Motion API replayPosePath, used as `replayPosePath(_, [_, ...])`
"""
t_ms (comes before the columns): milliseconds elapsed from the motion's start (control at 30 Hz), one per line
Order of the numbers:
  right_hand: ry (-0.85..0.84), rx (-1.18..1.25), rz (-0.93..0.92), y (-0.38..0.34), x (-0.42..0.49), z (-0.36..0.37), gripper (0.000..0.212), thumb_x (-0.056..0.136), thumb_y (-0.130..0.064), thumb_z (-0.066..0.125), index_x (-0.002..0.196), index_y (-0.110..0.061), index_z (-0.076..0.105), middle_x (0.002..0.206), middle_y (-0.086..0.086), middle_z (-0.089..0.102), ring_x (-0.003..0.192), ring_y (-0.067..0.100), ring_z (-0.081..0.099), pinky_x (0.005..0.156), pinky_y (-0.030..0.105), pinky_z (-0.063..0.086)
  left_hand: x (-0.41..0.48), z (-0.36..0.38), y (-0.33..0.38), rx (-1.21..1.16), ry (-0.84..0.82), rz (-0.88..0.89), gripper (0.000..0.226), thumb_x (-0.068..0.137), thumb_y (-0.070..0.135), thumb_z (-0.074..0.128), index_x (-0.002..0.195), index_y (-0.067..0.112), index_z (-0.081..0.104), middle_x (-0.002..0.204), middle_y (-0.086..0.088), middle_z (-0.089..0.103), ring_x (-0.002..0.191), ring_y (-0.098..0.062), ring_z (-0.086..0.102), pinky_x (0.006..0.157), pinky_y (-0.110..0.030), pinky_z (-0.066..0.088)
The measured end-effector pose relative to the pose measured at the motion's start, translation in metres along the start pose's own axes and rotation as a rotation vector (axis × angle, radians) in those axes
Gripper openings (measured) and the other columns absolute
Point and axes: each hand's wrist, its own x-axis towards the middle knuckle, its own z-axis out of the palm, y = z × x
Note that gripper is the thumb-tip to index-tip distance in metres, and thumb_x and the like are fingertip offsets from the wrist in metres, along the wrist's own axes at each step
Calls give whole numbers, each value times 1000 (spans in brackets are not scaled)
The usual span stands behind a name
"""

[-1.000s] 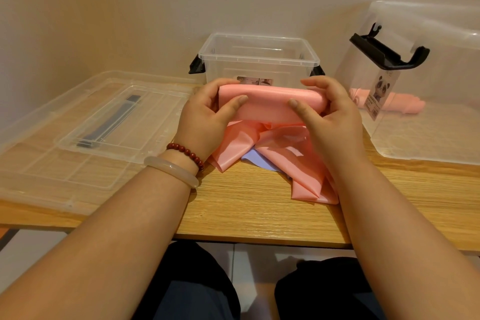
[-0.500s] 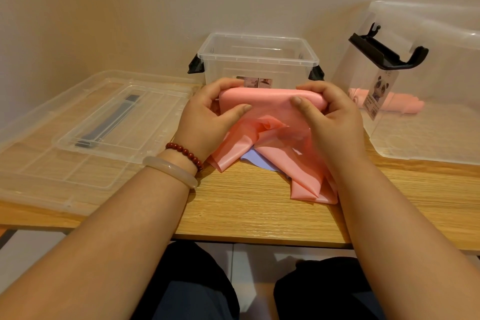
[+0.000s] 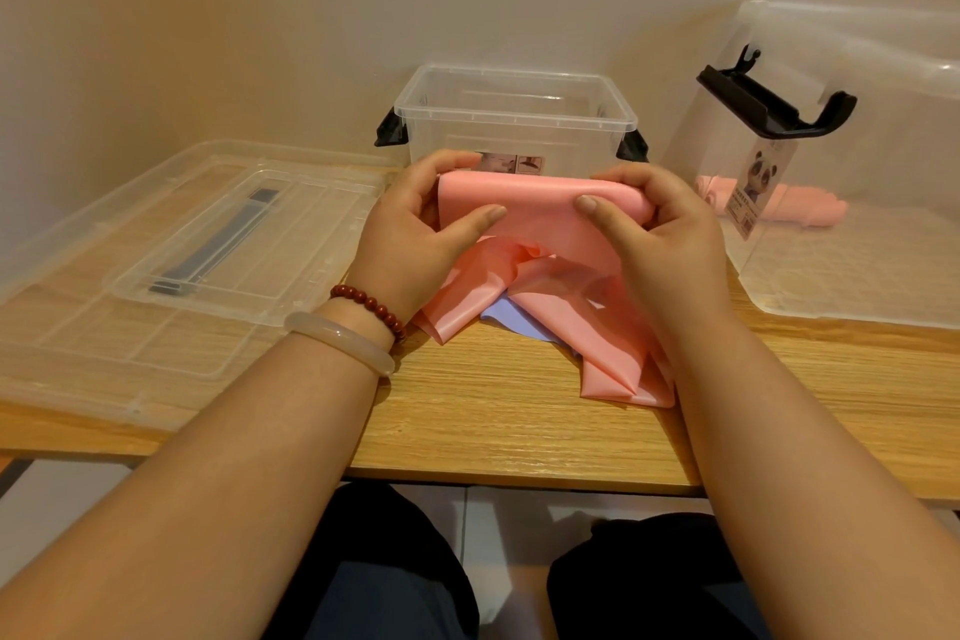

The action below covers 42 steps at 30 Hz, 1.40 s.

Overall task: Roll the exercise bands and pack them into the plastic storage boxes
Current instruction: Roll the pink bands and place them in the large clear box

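above the wooden table (image 3: 493, 421), left hand (image 3: 415, 234) and right hand (image 3: 670, 244) each grip the pink band (image 3: 540, 203).

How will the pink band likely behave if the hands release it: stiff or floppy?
Probably floppy: the pink band hangs in loose folds down to the table. The rolled top edge may unroll, since only the left hand and right hand pinch it.

The left forearm (image 3: 234, 457) and right forearm (image 3: 779, 431) are stretched forward, and the left hand (image 3: 415, 234) and right hand (image 3: 670, 244) are held level, fingers curled behind and thumbs pressed on a pink band (image 3: 540, 203) gripped between them.
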Motion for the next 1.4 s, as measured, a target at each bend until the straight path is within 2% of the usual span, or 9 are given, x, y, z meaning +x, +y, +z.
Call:
replayPosePath(233, [-35,12,31,-1,-1,0,31,82,-28,76,110,-30,63,100,-24,58,87,-11,55,66,20,55,0,1,0,76,42,6,17,88,28,68,98,38,58,98,15,62,89,1,59,73,-14,50])
replayPosePath(333, [-47,-52,7,0,0,1,31,79,-28,78,106,-33,63,102,-26,58,96,-7,54,80,30,55,0,2,1,88,55,8,15,89,30,66,93,41,57,94,18,61,84,7,56,68,-9,46])
replayPosePath(400, [-28,-39,17,1,0,1,24,81,-29,76,104,-29,67,98,-27,60,97,-4,56,86,36,54,-1,1,2,85,36,8,17,90,30,65,93,42,55,94,16,60,83,6,56,67,-11,47])
replayPosePath(567, [-10,-30,24,2,1,1,17,86,-28,71,102,-29,68,94,-30,62,93,-9,56,85,31,53,-1,1,4,48,-38,-9,33,84,27,72,102,48,54,101,11,60,87,-3,60,69,-19,55])
replayPosePath(800, [-62,-12,46,-2,-1,1,33,81,-30,76,111,-35,63,103,-27,59,96,1,60,80,34,57,0,0,2,102,47,16,16,88,27,68,93,40,59,97,18,60,87,4,56,70,-12,48])
replayPosePath(967, [-37,-20,43,0,0,0,23,85,-27,73,107,-30,67,98,-26,61,93,-3,59,81,28,56,-1,1,4,55,19,-11,27,84,26,72,96,43,56,99,15,57,86,-5,59,68,-18,52])
replayPosePath(1133, [-27,-36,31,1,1,1,17,89,-29,68,105,-35,66,94,-27,61,90,-9,56,73,16,52,-2,1,6,102,14,17,36,79,25,77,97,44,53,99,19,56,86,8,56,70,-13,52])
replayPosePath(1233, [-54,-69,8,0,1,1,25,89,-27,68,112,-36,63,98,-30,57,93,-12,54,74,10,49,-1,1,4,118,28,19,30,81,26,75,97,41,55,98,17,58,86,7,56,69,-13,52])
replayPosePath(1400, [-84,-241,-115,2,2,4,42,84,-16,73,120,-33,61,113,-20,51,103,1,49,80,10,44,-2,1,3,189,35,42,26,84,32,71,92,47,52,95,19,57,86,7,56,69,-13,52])
